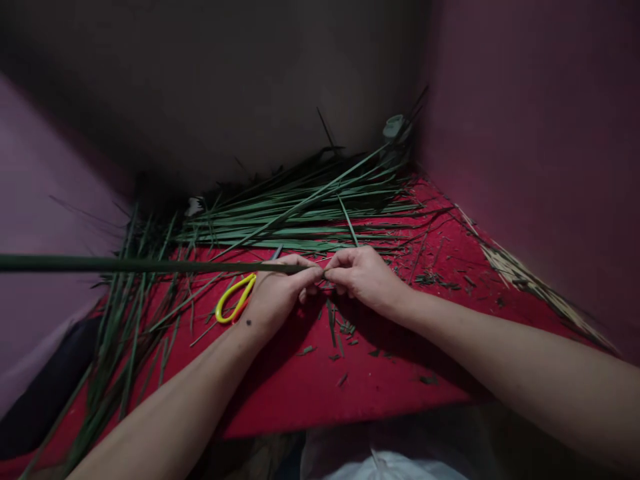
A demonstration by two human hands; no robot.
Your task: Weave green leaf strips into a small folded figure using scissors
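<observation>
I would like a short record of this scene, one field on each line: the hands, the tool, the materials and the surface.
left hand: left hand pinching a long green blade
right hand: right hand, fingertips pinched at the blade's end
tool: yellow-handled tool, probably scissors, partly hidden by left hand
materials: green blades piled beyond the hands; pale thin strips at right
surface: red surface with scattered clippings
</observation>
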